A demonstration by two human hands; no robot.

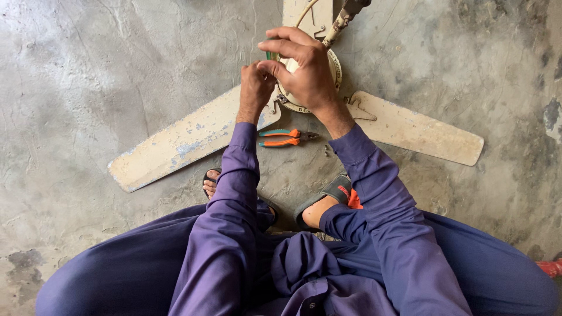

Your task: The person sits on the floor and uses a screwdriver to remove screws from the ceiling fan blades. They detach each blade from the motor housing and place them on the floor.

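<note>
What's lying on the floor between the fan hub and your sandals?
In the head view, pliers with orange and teal handles lie on the concrete between the fan hub and the sandals, with a few small screws just beside them.

You are in a makeshift repair spot, not a fitted workshop. A dismantled ceiling fan [304, 111] and pliers [284, 137] lie on the rough, stained concrete floor [88, 76].

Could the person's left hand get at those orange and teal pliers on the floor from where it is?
Probably yes. The pliers lie in the open on the concrete floor, just below the left hand and between the forearms, with nothing over them.
</note>
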